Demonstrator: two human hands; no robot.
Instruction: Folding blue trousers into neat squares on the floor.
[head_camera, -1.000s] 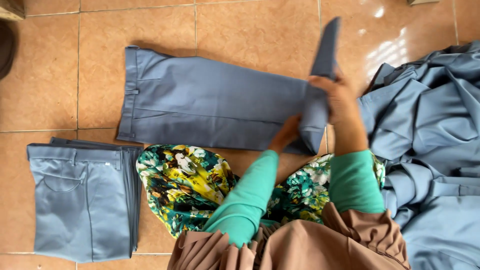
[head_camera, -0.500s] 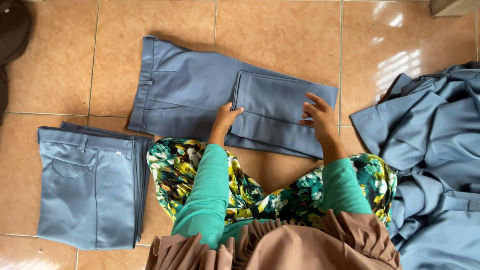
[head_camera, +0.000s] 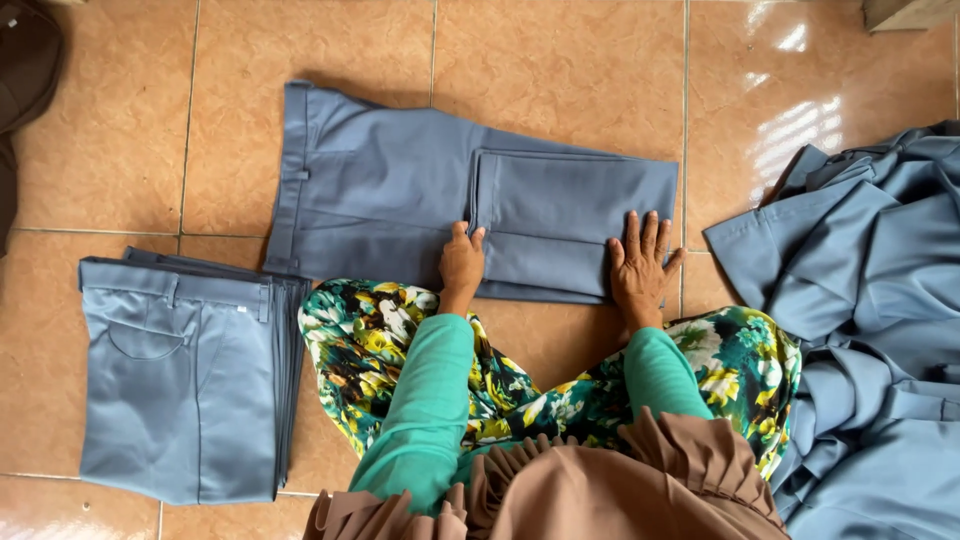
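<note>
On the tiled floor (head_camera: 560, 60) right in front of your knees lie the grey-blue trousers (head_camera: 400, 200), waistband to the left, with the legs already doubled back over themselves to form the folded flap (head_camera: 575, 215). Your left hand (head_camera: 462, 265) rests on the near edge of that flap by its left end, fingers loosely curled and gripping nothing. Your right hand (head_camera: 640, 265) lies flat and spread wide on the flap's near right corner, pressing rather than holding.

By the look of it, one fold is made and is being smoothed; the pair is longer than the finished stack of folded trousers (head_camera: 180, 380) near the floor's left edge, so at least another fold seems left. A large heap of unfolded grey-blue cloth (head_camera: 870, 300) waits on the right.

Half a second ago your hands sat higher on the flap; now they have slid down to its near edge.
</note>
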